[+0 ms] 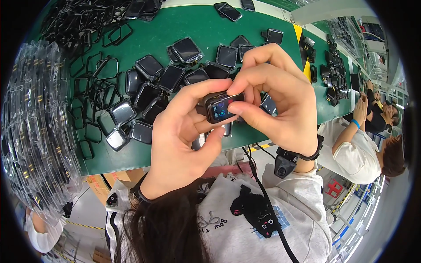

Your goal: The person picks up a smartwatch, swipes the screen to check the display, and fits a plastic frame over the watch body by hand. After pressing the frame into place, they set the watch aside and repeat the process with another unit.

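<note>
A small black smartwatch body [220, 107] with a lit screen is pinched between both hands above the green table [197, 30]. My left hand [180, 131] cradles it from below and the left, thumb under its edge. My right hand [274, 96] grips its right side, with thumb and forefinger on the screen's rim. Right behind the hands lies a heap of several black watch screens and cases [162, 83].
Empty black watch frames [94, 61] pile up at the table's back left. A tall stack of clear plastic trays [37, 127] stands at the left edge. On the right, other people [364, 144] work at the same table beside more black parts [333, 70].
</note>
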A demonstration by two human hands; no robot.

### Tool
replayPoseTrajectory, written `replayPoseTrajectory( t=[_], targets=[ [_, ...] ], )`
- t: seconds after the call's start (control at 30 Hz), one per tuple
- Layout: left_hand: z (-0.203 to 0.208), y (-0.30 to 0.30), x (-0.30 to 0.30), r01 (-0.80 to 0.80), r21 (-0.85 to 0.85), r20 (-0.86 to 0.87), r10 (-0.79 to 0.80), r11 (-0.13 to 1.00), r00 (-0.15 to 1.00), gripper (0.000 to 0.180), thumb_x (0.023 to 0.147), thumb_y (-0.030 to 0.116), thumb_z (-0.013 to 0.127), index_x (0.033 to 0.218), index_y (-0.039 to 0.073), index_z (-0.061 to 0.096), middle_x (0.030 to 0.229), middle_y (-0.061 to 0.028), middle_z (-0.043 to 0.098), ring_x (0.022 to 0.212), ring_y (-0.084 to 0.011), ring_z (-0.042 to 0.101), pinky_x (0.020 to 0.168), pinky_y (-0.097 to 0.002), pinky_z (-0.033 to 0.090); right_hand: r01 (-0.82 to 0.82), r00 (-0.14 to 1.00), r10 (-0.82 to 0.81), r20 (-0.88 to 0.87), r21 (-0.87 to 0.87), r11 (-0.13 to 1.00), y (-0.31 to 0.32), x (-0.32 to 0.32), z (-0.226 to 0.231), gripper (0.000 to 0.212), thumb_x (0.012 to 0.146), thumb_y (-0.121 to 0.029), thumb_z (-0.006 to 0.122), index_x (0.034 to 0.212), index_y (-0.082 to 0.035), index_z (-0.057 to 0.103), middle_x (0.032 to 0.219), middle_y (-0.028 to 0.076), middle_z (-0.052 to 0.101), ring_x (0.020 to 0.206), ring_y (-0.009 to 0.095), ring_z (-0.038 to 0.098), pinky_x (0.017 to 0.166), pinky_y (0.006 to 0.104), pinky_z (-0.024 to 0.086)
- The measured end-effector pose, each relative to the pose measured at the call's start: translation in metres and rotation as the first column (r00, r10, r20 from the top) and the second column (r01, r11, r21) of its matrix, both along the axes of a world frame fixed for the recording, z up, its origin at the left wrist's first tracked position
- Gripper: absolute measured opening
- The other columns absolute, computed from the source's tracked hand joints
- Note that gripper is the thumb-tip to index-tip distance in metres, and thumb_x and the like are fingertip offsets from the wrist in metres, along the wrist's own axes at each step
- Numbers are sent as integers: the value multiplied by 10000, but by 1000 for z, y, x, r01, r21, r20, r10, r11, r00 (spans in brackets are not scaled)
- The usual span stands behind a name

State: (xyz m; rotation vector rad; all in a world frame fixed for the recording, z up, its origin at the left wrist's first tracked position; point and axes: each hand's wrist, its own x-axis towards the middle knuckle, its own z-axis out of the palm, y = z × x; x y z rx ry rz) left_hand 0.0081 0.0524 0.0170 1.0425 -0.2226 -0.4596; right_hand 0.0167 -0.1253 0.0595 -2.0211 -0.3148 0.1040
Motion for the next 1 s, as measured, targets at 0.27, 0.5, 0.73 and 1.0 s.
replayPoseTrajectory(
  t=[0.27, 0.5, 0.73, 1.0],
  targets=[
    [-8, 0, -2, -78, -47, -63, 75, 996, 995, 463, 760, -213, 533, 1191, -57, 467, 1154, -117, 530, 1015, -171, 599, 845, -280, 530, -26, 998, 21, 58, 81, 996, 3, -5, -15, 269, 699, 23, 736, 946, 27, 629, 1061, 114, 526, 816, 133, 542, 686, 248, 436],
    [-9, 0, -6, -221, 173, 202, 184, 960, 962, 333, 754, -202, 584, 1054, -61, 553, 991, -88, 559, 889, -163, 619, 778, -259, 547, -65, 981, 23, 193, 213, 975, 0, -19, -31, 258, 756, -84, 728, 938, 62, 619, 924, 149, 599, 814, 223, 559, 710, 316, 446],
    [-12, 3, -4, -242, 149, 440, 155, 959, 885, 204, 723, -142, 659, 900, -50, 616, 829, -78, 565, 705, -114, 551, 608, -211, 474, 17, 953, -84, 291, 227, 974, 6, -36, -38, 235, 764, -99, 721, 928, 37, 621, 884, 141, 604, 783, 243, 567, 668, 323, 453],
    [-23, -8, -16, -224, 180, 441, 125, 958, 889, 194, 698, -98, 698, 873, -37, 642, 763, -85, 573, 674, -136, 555, 559, -227, 456, 82, 984, -100, 150, 124, 989, -2, -58, -31, 310, 741, -24, 723, 1013, 29, 583, 925, 139, 585, 791, 250, 579, 699, 320, 471]
  ],
)
